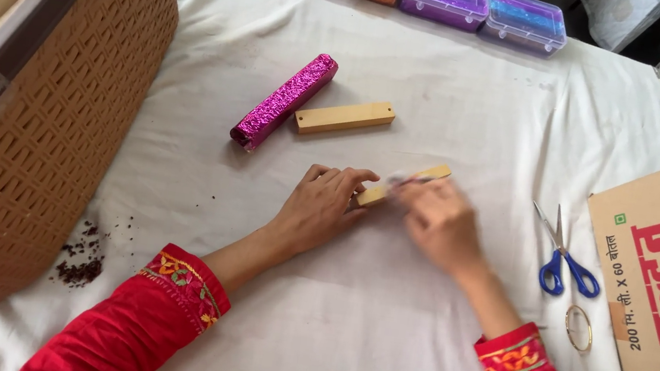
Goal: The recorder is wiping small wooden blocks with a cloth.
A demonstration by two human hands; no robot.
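Fingers first: the left hand (323,202) lies flat, fingers together, tips pressing the near end of a pale wooden block (405,183) on the white cloth (376,341). The right hand (440,221) is blurred over the block's middle, and whether its fingers pinch something is not clear. It looks like the block is being steadied while its face gets worked; the next move seems to need a firm hold and an even stroke. Just beyond sit a second wooden block (344,117) and a magenta glitter-wrapped block (285,101); blue-handled scissors (562,252) lie to the right.
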